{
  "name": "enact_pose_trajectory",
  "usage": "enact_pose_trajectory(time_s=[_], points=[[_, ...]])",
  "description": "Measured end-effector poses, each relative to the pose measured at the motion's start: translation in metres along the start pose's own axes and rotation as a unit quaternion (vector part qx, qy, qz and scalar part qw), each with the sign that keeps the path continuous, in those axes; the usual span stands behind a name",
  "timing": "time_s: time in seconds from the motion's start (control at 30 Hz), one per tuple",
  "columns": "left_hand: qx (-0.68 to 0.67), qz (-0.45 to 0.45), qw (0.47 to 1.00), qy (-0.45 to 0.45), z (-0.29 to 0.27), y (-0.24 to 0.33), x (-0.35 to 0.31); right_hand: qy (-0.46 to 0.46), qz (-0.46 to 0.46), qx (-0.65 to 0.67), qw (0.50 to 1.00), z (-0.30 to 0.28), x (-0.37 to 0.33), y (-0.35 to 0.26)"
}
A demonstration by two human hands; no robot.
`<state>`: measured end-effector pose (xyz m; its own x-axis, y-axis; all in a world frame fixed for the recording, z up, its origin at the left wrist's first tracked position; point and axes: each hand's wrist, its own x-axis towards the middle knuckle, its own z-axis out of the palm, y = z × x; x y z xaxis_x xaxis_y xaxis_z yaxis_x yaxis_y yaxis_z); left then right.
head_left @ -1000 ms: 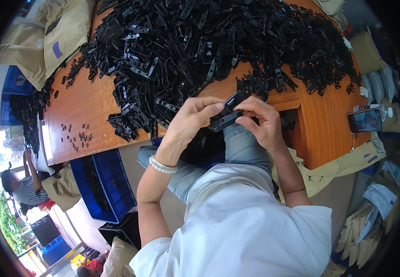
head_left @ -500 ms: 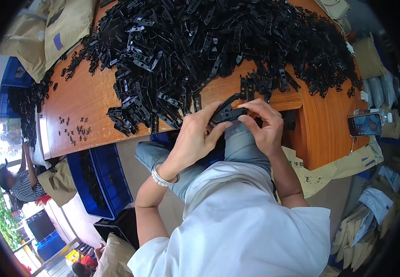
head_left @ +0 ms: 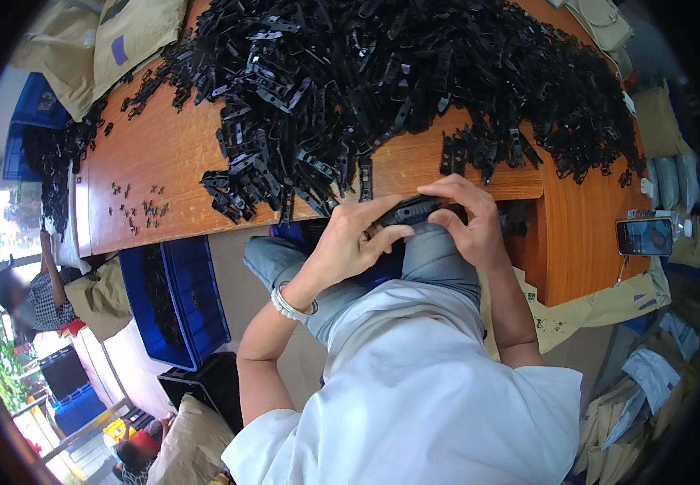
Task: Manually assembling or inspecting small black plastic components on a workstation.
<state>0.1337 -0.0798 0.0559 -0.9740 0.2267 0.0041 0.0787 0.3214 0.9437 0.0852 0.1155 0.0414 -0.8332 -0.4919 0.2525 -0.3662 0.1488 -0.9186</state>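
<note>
A small black plastic part [head_left: 414, 212] with holes or ridges along it is held between my two hands, just off the table's front edge and above my lap. My left hand [head_left: 355, 239] closes on its left end, thumb beneath and forefinger along the far side. At its right end my right hand [head_left: 473, 222] pinches it with bent fingers and thumb. The fingers partly cover it, so whether it is one piece or two is hard to tell. Beyond the hands, a large heap of similar long black plastic parts [head_left: 342, 89] covers much of the table.
The wooden table [head_left: 156, 145] bears a scatter of tiny dark pieces [head_left: 135, 212] at left. A blue crate [head_left: 196, 303] stands below it. A phone [head_left: 645, 237] lies at right near paper sacks [head_left: 613, 412]. Another person [head_left: 38, 299] sits at far left.
The black part has turned in my fingers, and a strip that stuck up beyond it now lies closer along it. My right fingers have shifted onto its far edge. The view has shifted slightly.
</note>
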Motion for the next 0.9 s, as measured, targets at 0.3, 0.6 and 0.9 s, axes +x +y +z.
enact_pose_trajectory(time_s=[0.3, 0.6, 0.9], points=[[0.1, -0.008, 0.988, 0.114, -0.028, -0.033, -0.019, -0.162, 0.176, 0.11, 0.965, 0.026, -0.019, 0.012], [0.249, 0.022, 0.899, 0.361, -0.129, -0.084, 0.03, -0.177, 0.149, 0.015, 0.973, 0.025, -0.022, 0.015], [0.433, -0.02, 0.822, 0.37, -0.17, -0.096, 0.099, -0.138, 0.171, 0.013, 0.975, 0.02, -0.035, 0.021]])
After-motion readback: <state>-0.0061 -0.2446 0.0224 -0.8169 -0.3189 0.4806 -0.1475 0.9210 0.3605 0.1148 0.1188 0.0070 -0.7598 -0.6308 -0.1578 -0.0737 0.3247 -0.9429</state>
